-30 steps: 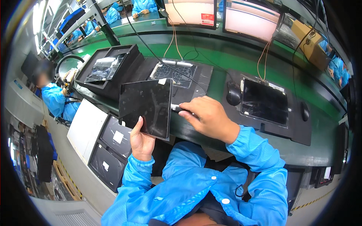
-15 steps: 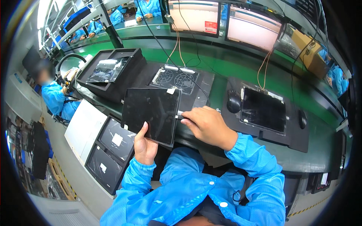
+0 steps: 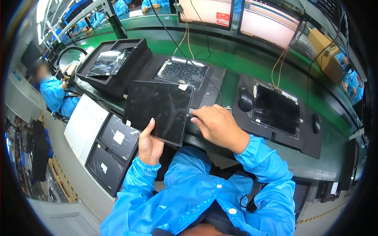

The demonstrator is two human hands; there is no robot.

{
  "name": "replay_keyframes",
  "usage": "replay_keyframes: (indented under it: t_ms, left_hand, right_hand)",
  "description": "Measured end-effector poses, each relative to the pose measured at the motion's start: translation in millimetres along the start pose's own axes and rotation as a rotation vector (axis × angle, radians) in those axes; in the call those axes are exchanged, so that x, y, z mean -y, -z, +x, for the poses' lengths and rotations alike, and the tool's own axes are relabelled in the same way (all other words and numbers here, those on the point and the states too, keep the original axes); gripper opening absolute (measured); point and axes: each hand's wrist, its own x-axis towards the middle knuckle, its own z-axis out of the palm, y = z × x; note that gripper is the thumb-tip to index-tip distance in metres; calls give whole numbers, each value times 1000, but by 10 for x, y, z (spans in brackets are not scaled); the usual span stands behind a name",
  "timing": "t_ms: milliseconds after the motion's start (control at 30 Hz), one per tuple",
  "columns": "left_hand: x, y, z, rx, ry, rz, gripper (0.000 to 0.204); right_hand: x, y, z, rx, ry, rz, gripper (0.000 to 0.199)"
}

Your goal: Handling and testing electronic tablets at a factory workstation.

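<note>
A black tablet [image 3: 159, 110], its glossy screen facing up, is held tilted over the bench's near edge. My left hand [image 3: 151, 146] grips its lower edge, thumb on the screen and the other fingers hidden beneath. At the tablet's right edge my right hand [image 3: 218, 125] pinches a cable plug [image 3: 191, 113] between thumb and fingers. The plug meets the edge; how deep it sits I cannot tell. A small white tab [image 3: 182, 87] sticks to the tablet's upper right corner.
A second tablet [image 3: 277, 110] lies on a black mat between two black mice [image 3: 246, 99] [image 3: 316, 124]. Behind my tablet is a plate with printed circles [image 3: 185, 74]. A black tray [image 3: 130, 50] holds a screen panel; more trays [image 3: 103, 167] stand lower left. A co-worker [image 3: 55, 92] sits at left.
The tablet has shifted slightly up and tilted a little in my hands, which keep their grip. The head view has moved slightly, and the right monitor's display has changed.
</note>
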Motion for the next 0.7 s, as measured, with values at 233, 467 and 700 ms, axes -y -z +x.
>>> replay_keyframes:
  t_ms: [233,467,700]
  left_hand:
    - [80,-128,229,157,25,68,34]
    - [399,-448,1254,240,188,-16,30]
    - [355,-630,1492,206,321,21,39]
  right_hand:
    - [-210,8,-12,52,20,38,13]
    - [-583,16,72,66,-216,-347,89]
    - [-927,-66,206,185,-381,-273,86]
